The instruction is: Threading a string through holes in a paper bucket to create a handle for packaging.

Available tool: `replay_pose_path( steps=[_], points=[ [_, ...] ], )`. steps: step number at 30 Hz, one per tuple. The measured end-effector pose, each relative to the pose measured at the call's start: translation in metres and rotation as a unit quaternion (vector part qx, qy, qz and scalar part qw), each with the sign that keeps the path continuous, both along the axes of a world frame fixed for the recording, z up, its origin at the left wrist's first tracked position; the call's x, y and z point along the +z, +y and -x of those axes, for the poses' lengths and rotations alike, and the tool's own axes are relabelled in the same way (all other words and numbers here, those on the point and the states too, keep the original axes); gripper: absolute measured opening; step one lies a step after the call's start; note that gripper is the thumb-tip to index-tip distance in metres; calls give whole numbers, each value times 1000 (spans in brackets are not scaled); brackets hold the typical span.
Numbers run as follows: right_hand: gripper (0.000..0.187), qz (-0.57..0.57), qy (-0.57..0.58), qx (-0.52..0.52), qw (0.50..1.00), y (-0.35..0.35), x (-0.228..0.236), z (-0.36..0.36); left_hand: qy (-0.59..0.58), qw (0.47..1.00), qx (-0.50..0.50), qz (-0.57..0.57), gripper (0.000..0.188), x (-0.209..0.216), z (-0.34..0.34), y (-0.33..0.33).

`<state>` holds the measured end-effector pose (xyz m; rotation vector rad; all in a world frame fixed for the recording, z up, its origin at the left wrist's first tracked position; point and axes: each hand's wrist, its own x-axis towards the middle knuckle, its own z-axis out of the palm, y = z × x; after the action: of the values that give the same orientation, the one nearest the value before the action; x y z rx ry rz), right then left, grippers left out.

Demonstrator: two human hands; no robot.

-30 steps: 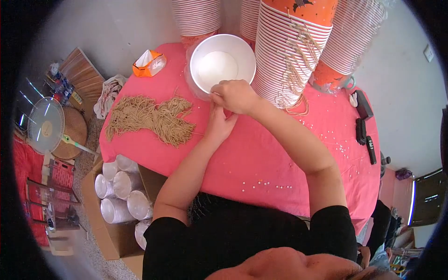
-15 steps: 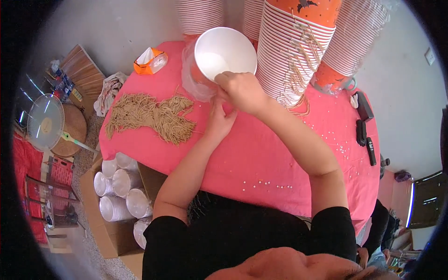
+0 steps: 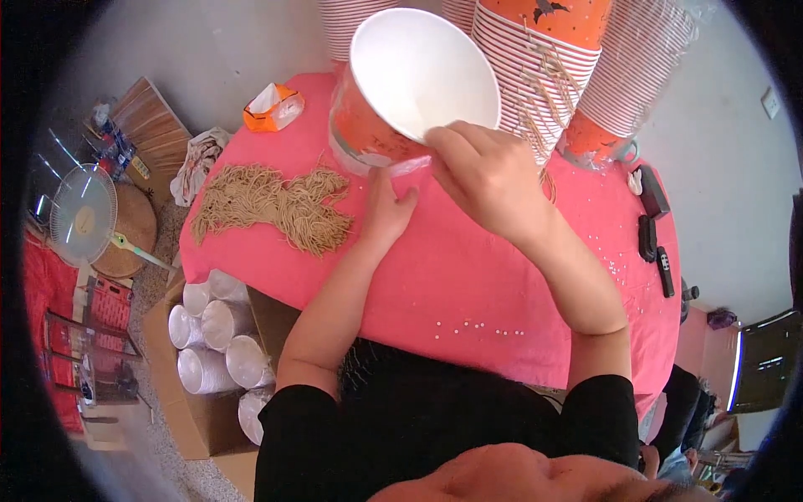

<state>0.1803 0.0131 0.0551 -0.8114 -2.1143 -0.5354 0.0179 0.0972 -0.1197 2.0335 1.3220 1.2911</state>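
An orange patterned paper bucket point(image 3: 374, 121) with a white inside tilts its open mouth toward me near the far side of the table. My right hand point(image 3: 489, 180) pinches the near right part of its rim. Clear plastic wrap point(image 3: 410, 166) sits around the bucket's lower part. My left hand point(image 3: 386, 209) is below it, fingertips against the wrap and thumb standing apart. To the left of that hand lies a bundle of tan cords point(image 3: 276, 207). Just right of the bucket rises a tall stack of buckets point(image 3: 523, 79) with cord loops hanging from their sides.
A pink cloth point(image 3: 468, 268) covers the table, with small white beads point(image 3: 481, 326) scattered on it. An orange tissue pack point(image 3: 272, 109) lies at the far left. More wrapped buckets point(image 3: 631, 75) stand behind. Dark objects point(image 3: 657, 217) lie at right. A cardboard box point(image 3: 205, 418) holds wrapped white cups point(image 3: 222, 326).
The bucket has come up and to the right, its mouth now nearer me. My right hand has moved right with the rim. My left hand has parted from the right one.
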Motion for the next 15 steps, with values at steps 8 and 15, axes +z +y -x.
replay_pose_path(
  steps=[8,15],
  points=[
    [25,123,-26,-11,992,-76,15,-33,-67,991,-20,-112,58,-10,17,26],
    [20,226,-106,-16,968,-93,-5,-43,16,992,77,-96,58,-6,17,13]
  ],
)
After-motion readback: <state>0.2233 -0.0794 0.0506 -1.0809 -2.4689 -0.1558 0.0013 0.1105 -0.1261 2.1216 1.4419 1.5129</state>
